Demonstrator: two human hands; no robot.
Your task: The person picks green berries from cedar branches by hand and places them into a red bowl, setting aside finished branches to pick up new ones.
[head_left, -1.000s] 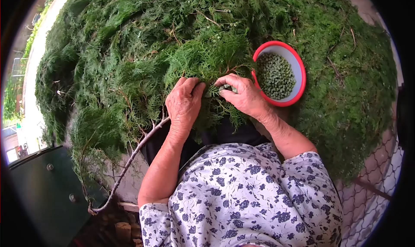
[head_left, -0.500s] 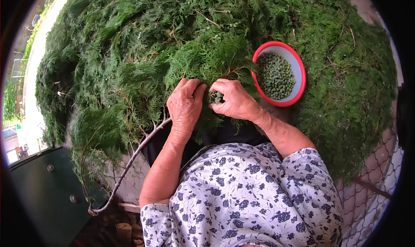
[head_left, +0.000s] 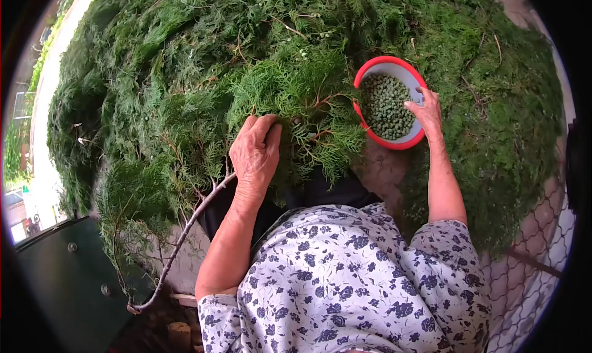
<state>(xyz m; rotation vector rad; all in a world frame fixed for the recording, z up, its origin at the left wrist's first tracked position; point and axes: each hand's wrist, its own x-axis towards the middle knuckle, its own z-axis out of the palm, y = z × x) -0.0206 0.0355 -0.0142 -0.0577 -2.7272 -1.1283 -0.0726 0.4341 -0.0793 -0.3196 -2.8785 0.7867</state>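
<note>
My left hand (head_left: 255,150) is closed around a leafy conifer branch (head_left: 203,206), whose bare, bent stem runs down to the lower left. Green sprays of the branch spread above and to the right of that hand. Over the right side of a red-rimmed grey bucket (head_left: 404,145) is my right hand (head_left: 427,113), its thumb and fingers apart and nothing visible between them. Many small green cones (head_left: 387,106) fill the bottom of the bucket. Part of the bucket's right rim is hidden behind the hand.
A large heap of cut conifer branches (head_left: 166,63) surrounds the bucket and reaches far to both sides. At the lower left stands a dark green panel (head_left: 61,279) with bolts. Patterned paving (head_left: 524,279) shows at the lower right.
My right hand has moved right, from beside the left hand to the bucket, and its pinch on green cones has opened. My left hand still grips the branch, shifted slightly left.
</note>
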